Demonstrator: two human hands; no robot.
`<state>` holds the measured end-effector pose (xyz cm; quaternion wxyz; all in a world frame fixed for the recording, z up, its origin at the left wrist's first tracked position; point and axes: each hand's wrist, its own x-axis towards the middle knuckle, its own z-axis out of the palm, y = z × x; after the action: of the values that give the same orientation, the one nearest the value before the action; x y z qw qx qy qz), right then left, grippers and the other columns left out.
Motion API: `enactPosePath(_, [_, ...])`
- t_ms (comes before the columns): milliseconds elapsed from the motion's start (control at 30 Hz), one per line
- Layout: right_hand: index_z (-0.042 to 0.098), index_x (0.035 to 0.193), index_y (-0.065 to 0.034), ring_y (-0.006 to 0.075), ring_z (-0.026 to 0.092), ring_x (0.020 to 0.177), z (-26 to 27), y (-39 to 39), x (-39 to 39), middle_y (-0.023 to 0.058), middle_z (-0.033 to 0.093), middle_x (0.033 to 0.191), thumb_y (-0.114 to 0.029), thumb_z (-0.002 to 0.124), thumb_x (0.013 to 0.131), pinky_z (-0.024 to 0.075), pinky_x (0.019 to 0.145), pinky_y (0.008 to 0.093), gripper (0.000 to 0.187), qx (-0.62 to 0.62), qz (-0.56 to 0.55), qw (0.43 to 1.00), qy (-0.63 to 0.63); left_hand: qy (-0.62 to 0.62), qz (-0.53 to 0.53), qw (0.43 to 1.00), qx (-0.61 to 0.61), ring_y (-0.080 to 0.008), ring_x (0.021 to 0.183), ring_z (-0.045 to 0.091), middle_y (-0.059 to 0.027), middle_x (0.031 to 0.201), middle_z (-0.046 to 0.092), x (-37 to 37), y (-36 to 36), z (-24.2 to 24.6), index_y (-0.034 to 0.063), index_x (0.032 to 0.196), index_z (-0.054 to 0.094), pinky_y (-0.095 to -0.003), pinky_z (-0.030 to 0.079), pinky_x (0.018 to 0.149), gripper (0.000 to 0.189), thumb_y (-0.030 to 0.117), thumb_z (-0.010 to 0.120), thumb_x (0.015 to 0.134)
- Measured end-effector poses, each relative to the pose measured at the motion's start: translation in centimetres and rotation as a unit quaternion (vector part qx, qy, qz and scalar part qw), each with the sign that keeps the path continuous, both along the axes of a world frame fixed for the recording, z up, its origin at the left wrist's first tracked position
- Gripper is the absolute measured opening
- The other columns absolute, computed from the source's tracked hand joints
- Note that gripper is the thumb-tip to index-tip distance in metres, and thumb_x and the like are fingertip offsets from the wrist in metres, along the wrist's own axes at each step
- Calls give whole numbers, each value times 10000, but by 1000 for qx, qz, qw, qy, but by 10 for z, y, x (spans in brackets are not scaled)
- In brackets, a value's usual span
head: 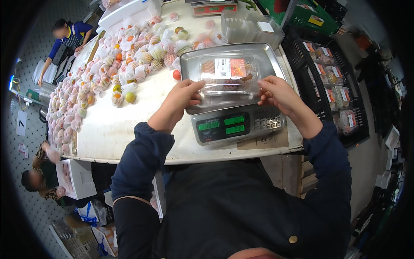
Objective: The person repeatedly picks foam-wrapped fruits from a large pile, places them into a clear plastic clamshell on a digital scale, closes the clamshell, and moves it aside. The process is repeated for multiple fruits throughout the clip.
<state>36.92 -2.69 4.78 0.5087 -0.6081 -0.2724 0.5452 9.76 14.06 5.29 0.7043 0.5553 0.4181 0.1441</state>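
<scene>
A lidded clear plastic punnet (230,87) with a printed label and net-wrapped fruit inside is over the steel pan (190,108) of a digital scale (223,129). My left hand (183,95) grips its left edge between thumb and fingers. At its right edge, my right hand (275,92) pinches the plastic the same way. The scale's green displays are lit. Whether the punnet's base touches the pan cannot be told. A small red tomato (176,74) lies just left of the pan, on the white tabletop (136,129).
Many tomatoes in foam nets (139,58) cover the table's left and far parts. Stacked clear containers (239,27) and a red scale (213,9) stand beyond. A black crate (347,87) of labelled punnets is right. Two people (69,35) (42,181) work at left, near a foam box (77,179).
</scene>
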Motion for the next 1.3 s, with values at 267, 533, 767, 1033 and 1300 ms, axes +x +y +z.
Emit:
enactPosePath(267, [425,1399,20,329,597,1178,-4,0,-48,264,564,1281,-519,613,954,460,1054,454,723,22,-87,968,235,-118,44,981,-150,-249,972,666,-133,1055,628,37,-57,9,-13,1174,561,-360,577,832,448,385,609,974])
enactPosePath(533, [597,1274,-123,204,695,979,7,9,-27,71,686,1155,-421,541,946,598,713,423,447,83,-156,950,258,-108,-103,989,-1,-168,1037,630,-45,1140,621,35,-112,20,42,1174,603,-293,508,835,258,233,566,1005])
enactPosePath(767, [566,1296,-79,288,631,1142,66,-122,84,109,618,1267,-371,542,927,574,874,526,471,227,-329,910,111,-101,6,994,30,-138,907,636,-62,1078,652,-40,-93,2,58,1033,598,-262,507,779,119,157,537,1005])
enactPosePath(1033, [587,1273,-126,241,657,1039,23,-252,179,78,665,1176,-449,565,934,548,806,449,469,-37,-538,841,-47,-111,145,983,33,-120,853,605,-33,1001,633,-92,-74,-37,120,1011,562,-248,483,742,110,230,566,1016])
enactPosePath(1300, [585,1265,-86,336,667,1032,-74,-261,197,137,643,1247,-212,505,957,538,813,532,343,-54,-558,821,107,-122,126,984,26,-116,853,606,-28,987,628,-89,-74,-39,117,1016,563,-242,477,735,107,224,566,1017])
